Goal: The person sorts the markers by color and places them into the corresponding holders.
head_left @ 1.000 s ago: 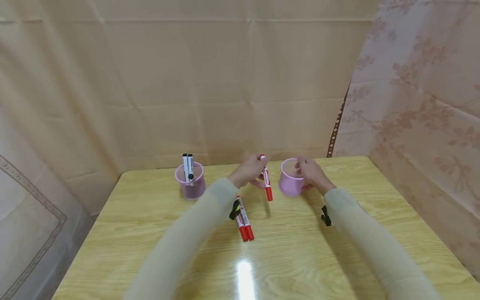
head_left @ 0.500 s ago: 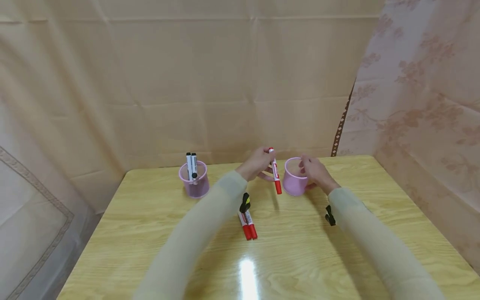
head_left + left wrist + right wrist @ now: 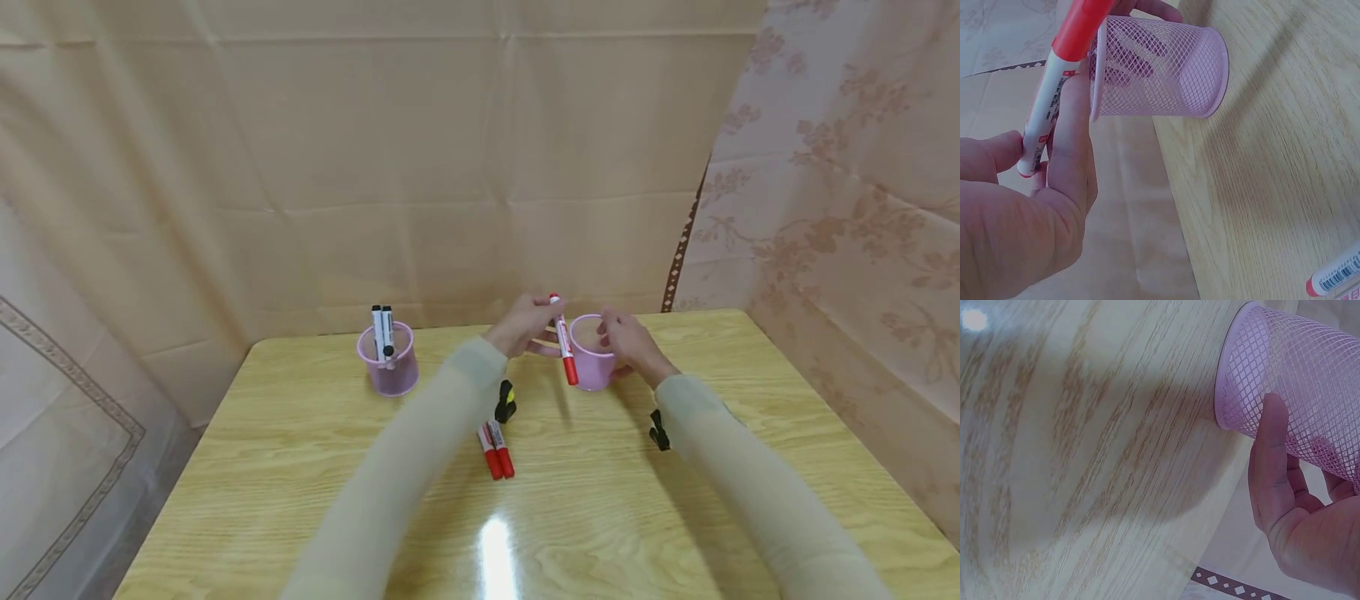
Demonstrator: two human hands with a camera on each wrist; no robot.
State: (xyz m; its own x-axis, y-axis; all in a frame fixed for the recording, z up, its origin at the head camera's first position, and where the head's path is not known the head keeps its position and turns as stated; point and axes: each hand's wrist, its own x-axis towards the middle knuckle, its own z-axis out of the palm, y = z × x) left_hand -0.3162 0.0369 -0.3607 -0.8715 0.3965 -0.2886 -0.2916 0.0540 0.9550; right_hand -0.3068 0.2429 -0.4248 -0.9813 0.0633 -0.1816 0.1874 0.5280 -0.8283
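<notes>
My left hand (image 3: 525, 325) pinches a red-capped white marker (image 3: 565, 343) between thumb and fingers, the red cap pointing down. That marker is just left of a pink mesh pen cup (image 3: 592, 371), overlapping its rim in the head view. In the left wrist view, the marker (image 3: 1054, 94) crosses in front of the cup's rim. My right hand (image 3: 633, 343) holds the same pen cup (image 3: 1310, 375) from its right side, with fingertips over the rim. Two more red-capped markers (image 3: 495, 454) lie side by side on the table, partly hidden by my left sleeve.
A second pink mesh cup (image 3: 393, 379) stands at the back left, with black-capped markers (image 3: 382, 333) upright in it. The wooden table (image 3: 285, 450) ends at a beige curtain (image 3: 420, 183) behind both cups. A flowered cloth (image 3: 847, 208) hangs on the right.
My left hand has carried the red-capped marker rightward to the held pen cup. My right hand stays on the cup. The view has shifted slightly.
</notes>
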